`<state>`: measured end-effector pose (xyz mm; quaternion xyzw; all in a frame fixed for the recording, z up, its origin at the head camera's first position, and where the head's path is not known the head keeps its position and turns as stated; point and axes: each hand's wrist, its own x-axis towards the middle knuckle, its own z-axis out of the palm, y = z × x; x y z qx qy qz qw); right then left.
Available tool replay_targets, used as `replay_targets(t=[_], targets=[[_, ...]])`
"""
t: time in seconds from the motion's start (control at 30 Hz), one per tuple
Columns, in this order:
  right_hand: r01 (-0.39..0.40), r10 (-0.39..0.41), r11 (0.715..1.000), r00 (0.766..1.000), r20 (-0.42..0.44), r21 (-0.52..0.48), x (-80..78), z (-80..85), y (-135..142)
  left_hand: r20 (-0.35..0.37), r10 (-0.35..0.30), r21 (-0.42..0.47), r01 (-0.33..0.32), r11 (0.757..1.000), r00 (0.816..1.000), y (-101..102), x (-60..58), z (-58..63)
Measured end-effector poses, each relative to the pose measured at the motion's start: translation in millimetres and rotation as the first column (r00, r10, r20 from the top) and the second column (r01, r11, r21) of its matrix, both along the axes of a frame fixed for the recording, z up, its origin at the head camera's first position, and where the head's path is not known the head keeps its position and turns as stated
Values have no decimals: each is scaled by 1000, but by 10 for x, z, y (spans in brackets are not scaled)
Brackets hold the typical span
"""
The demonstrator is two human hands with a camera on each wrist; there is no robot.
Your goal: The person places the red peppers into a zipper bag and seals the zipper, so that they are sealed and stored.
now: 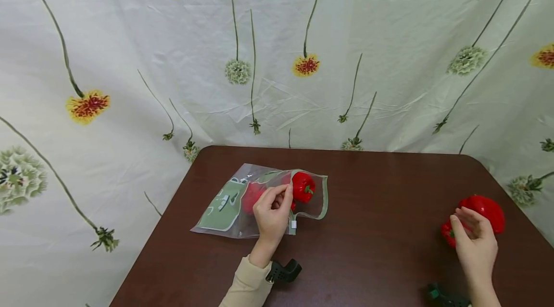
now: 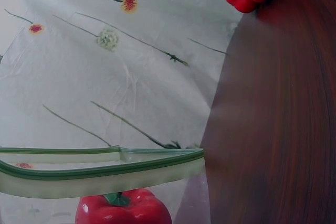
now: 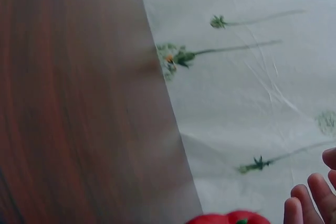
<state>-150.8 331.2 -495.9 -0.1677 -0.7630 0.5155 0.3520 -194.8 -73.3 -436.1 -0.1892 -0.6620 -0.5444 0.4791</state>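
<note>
A clear zip bag (image 1: 322, 196) with a green printed panel and green-edged mouth lies on the table, its mouth parted toward the right. Red bell peppers (image 1: 303, 187) are inside, one with its green stem facing the opening. My left hand (image 1: 272, 211) pinches the bag's upper film near the mouth between thumb and fingertips. At the right, my right hand (image 1: 476, 239) hovers with bent, spread fingers just in front of red bell pepper (image 1: 489, 211). The hand covers part of it, so I cannot tell whether one or two peppers lie there, nor whether the fingers touch.
The dark wooden table (image 1: 368, 230) stretches between the bag and the right-hand pepper. A floral cloth (image 1: 277, 100) hangs behind the table's far edge. Black wrist-camera mounts (image 1: 285, 271) sit at both wrists.
</note>
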Motion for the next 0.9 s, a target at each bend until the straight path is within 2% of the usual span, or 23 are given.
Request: replay_targets(t=[0.1, 0.23, 0.33, 0.4, 0.47, 0.63, 0.73, 0.9], targets=[[43, -43, 999, 999, -7, -28, -21, -102, 164, 4, 1, 0, -1, 1000, 1000, 14, 44, 68], [120, -124, 990, 991, -48, -73, -59, -247, 358, 4, 1, -1, -1, 1000, 1000, 30, 151, 226], [192, -197, 976, 980, -35, -102, -37, -254, 399, -2, 1, 1, -1, 1000, 1000, 37, 200, 301], [228, -228, 966, 974, 13, -126, 2, -207, 379, -8, 0, 2, 0, 1000, 1000, 37, 200, 306], [248, -239, 959, 968, 76, -139, 56, -112, 315, -11, 2, 3, -2, 1000, 1000, 32, 172, 267], [246, -206, 957, 948, 242, -150, 179, 143, 137, -5, 4, 6, -4, 1000, 1000, 5, 53, 75], [239, -177, 959, 923, 343, -150, 203, 230, 96, 3, -1, 7, 1, 1000, 1000, -8, 15, 7], [191, -95, 970, 866, 492, -149, 166, 231, 139, 3, -14, 10, 14, 1000, 1000, -18, 3, -15]])
